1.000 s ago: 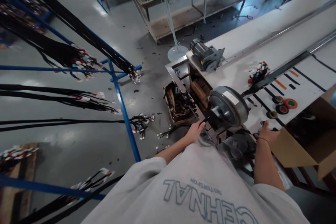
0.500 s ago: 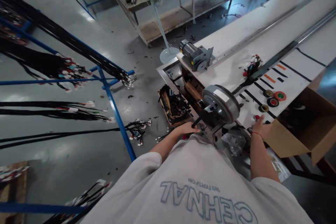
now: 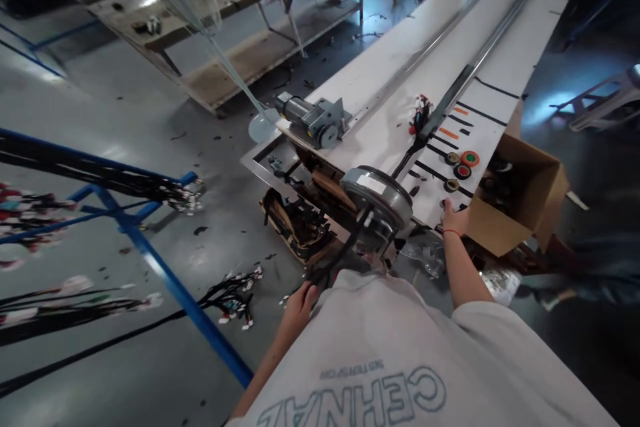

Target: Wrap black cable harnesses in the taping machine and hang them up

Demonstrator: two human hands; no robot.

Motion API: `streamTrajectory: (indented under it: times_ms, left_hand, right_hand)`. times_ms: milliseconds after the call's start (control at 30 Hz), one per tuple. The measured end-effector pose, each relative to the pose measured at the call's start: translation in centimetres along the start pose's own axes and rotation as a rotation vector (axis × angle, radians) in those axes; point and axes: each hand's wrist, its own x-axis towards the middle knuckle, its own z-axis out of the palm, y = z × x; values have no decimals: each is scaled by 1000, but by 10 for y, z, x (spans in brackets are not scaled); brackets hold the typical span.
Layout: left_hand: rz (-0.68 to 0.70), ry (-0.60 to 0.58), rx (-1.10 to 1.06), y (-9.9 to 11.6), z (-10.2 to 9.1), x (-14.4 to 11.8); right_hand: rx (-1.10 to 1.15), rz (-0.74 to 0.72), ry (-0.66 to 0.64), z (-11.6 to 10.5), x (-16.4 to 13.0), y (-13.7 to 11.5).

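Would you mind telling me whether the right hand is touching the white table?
Touching. The head view shows the right hand resting with its fingertips on the near edge of the white table, beside the cardboard box.

My left hand (image 3: 299, 303) hangs low beside my body, fingers curled closed, arm bent at the elbow. My right arm stretches forward and nearly straight, right hand (image 3: 455, 219) palm down with fingers together, a red thread around its wrist.
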Motion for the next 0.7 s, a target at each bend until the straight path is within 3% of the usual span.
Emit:
streamTrajectory:
  times_ms: [233, 700]
  left_hand:
    - [26, 25, -27, 24, 14, 23]
    - [133, 28, -29, 61, 34, 69]
  right_hand:
    - [16, 16, -73, -5, -6, -4]
    - [31, 26, -96, -8, -8, -1]
